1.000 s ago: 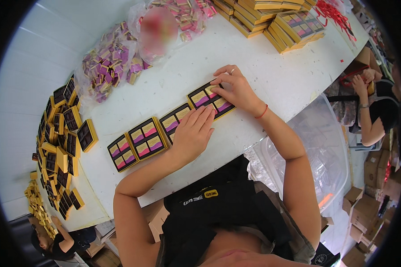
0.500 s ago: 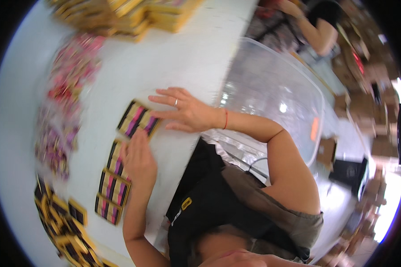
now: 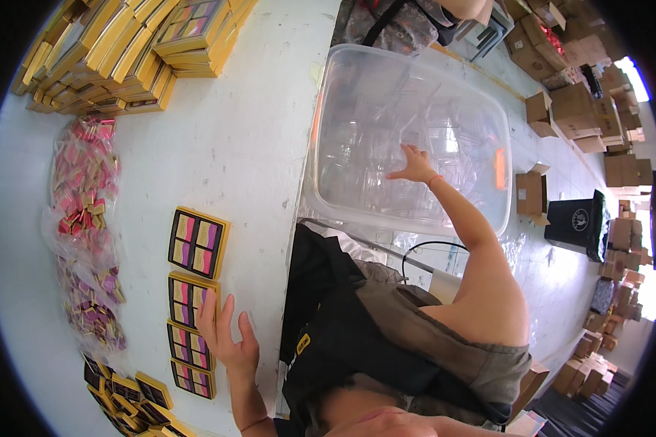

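Four-section yellow-and-black boxes stand in a row on the white table, each with pink and purple packets inside. The farthest box (image 3: 199, 242) sits slightly apart from the second box (image 3: 189, 297). My left hand (image 3: 229, 335) has its fingers spread beside the row, the fingertips overlapping the second box's right side; whether they touch it I cannot tell. Above a large translucent tub (image 3: 357, 211) to the right, my right hand (image 3: 415, 164) reaches out, fingers apart and nothing seen in them. Clear plastic pieces (image 3: 444, 135) lie in the tub.
Tall stacks of yellow boxes (image 3: 116, 51) rise at the far left. Bags of pink packets (image 3: 84, 175) and purple packets (image 3: 91, 291) lie along the left, with a heap of black-and-yellow boxes (image 3: 124, 397) nearer. Cartons (image 3: 572, 109) and a black bin (image 3: 579, 222) stand on the floor.
My right hand has left the farthest box and swung right over the tub. My left hand has come off the boxes' middle and opened. The view has turned to the right.
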Tool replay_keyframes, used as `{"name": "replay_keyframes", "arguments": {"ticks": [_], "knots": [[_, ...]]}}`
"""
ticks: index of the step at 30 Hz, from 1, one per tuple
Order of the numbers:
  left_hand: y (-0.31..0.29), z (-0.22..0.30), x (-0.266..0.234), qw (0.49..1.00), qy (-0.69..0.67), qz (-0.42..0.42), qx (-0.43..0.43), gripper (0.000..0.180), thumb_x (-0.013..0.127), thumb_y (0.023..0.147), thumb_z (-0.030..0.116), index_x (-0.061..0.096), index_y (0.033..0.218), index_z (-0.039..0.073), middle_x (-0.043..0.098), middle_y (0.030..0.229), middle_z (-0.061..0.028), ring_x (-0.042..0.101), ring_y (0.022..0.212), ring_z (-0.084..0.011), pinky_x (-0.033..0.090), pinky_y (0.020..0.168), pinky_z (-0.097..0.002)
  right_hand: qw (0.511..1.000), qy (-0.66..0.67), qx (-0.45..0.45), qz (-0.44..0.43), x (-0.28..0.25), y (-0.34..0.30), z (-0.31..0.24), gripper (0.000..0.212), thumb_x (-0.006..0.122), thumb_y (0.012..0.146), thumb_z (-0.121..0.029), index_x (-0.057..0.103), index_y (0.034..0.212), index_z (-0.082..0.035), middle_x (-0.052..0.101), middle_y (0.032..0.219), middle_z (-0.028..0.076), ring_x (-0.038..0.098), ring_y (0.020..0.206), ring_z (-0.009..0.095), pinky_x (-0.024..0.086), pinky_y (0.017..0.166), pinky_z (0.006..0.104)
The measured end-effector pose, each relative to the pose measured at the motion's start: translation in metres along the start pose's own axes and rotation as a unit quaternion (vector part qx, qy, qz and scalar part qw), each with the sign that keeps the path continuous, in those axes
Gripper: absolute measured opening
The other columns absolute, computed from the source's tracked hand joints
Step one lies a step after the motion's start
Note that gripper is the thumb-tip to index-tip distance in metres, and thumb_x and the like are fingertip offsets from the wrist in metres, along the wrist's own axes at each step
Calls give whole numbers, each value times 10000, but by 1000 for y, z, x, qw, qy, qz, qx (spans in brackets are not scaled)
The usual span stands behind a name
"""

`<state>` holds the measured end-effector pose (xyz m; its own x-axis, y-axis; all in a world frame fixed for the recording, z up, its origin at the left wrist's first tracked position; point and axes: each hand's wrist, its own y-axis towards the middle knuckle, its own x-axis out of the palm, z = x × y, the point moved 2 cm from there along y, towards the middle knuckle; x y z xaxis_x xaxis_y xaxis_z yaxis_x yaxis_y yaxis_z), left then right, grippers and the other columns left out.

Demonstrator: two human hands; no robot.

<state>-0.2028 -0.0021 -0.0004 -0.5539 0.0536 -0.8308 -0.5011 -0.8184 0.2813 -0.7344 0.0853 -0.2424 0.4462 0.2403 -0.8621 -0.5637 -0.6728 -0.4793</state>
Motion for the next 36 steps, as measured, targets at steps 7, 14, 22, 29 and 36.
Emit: {"name": "replay_keyframes", "arguments": {"ticks": [7, 14, 22, 29, 36], "knots": [[-22, 0, -2, 996, -46, 42, -68, 321, 659, 830, 2, 662, 1150, 12, 550, 1326, -210, 547, 1184, -362, 442, 1007, -438, 997, -79, 10, 23, 18, -27, -42, 1208, 838, 619, -567, 185, 1544, -146, 151, 1596, 212, 381, 1364, 419, 415, 1025, 529], [-51, -2, -15, 984, -81, 74, -139, 290, 654, 836, 2, 662, 1125, 20, 535, 1351, -220, 614, 1106, -328, 481, 953, -389, 980, -108, -148, -72, 31, -11, -23, 628, 846, 621, -384, 638, 1140, -97, 705, 958, 152, 672, 933, 354, 531, 827, 439], [-68, -11, -26, 971, -134, 114, -160, 295, 670, 824, -21, 673, 1118, 11, 551, 1342, -189, 648, 1064, -309, 519, 912, -370, 964, 161, -195, -79, -87, -50, -38, 392, 762, 759, -197, 665, 1102, -34, 706, 984, 99, 689, 831, 242, 546, 725, 321], [-39, -25, -41, 963, -235, 18, -131, 509, 739, 820, 90, 567, 1296, 36, 518, 1388, -158, 600, 1170, -287, 472, 994, -382, 763, 521, -374, -88, -192, -129, -204, 490, 676, 813, -236, 562, 1212, 23, 656, 1139, 159, 668, 963, 251, 557, 808, 362], [-20, -26, -56, 773, -617, 107, -97, 1171, 803, 710, 573, 170, 1542, 47, 315, 1554, -134, 483, 1310, -294, 349, 1113, -438, 445, 424, -269, -742, -79, -247, -443, 552, 635, 885, -307, 484, 1323, -7, 606, 1245, 190, 677, 974, 329, 576, 769, 401]]}}
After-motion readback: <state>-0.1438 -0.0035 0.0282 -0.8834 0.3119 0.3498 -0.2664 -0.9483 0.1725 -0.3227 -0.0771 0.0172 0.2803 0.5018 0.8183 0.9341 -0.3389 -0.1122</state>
